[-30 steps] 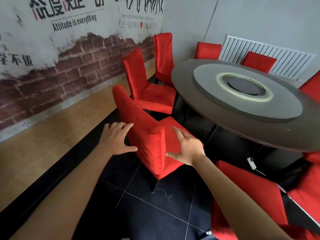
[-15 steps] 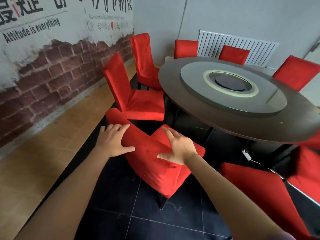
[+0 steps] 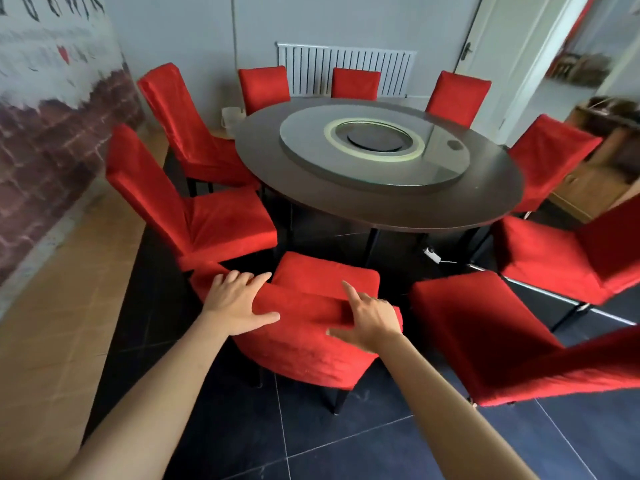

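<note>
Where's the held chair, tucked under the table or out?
Out: the chair seat shows whole, dark floor between it and the table edge.

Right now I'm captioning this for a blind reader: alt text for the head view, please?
The left hand and right hand hold the backrest of a red chair facing a round table. More red chairs ring it; a white radiator is on the far wall.

Soft daylight, glare on the tabletop [image 3: 450, 161], blurred, warped edges.
</note>
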`<state>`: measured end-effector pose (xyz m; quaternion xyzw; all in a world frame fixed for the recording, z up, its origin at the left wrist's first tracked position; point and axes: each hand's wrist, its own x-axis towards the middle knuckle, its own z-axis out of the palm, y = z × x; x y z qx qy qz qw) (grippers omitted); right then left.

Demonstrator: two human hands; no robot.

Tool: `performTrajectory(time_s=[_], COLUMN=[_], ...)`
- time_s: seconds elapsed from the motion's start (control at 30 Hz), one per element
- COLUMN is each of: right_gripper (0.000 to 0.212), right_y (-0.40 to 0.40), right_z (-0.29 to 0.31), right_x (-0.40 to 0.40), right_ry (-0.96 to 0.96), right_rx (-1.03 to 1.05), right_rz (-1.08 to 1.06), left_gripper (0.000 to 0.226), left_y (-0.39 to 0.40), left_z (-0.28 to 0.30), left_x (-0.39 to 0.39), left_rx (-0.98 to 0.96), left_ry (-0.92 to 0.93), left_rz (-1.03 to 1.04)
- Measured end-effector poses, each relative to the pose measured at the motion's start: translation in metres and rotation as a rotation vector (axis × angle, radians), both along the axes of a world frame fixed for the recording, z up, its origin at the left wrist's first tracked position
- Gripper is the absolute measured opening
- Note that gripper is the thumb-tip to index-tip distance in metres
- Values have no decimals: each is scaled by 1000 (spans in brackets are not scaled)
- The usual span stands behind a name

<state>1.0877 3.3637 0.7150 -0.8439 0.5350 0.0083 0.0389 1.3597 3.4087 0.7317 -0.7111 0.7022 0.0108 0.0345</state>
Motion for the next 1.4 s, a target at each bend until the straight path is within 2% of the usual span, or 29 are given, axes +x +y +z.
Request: performTrajectory(time_s=[0.17, 0.47, 0.77, 0.97, 1.4], right_gripper=[105, 100, 74, 70, 69], right_y=[-2, -9, -18, -5, 21], right_z=[-9, -15, -11, -16, -12], right_x=[5, 6, -10, 0, 32], right_ry=[33, 88, 138, 135, 83], right_rx=[-70, -95, -65, -92, -69], right_rz=[-80, -98, -36, -31, -108], left_gripper=[93, 95, 90, 83, 84], left_y=[-19, -33, -13, 1, -6], left_z=[-6, -17, -19, -22, -17], left_x=[6, 10, -6, 3, 37], left_rx=[77, 27, -20, -17, 64], left_ry=[17, 3, 13, 50, 42], left_rz=[-51, -77, -24, -18, -91])
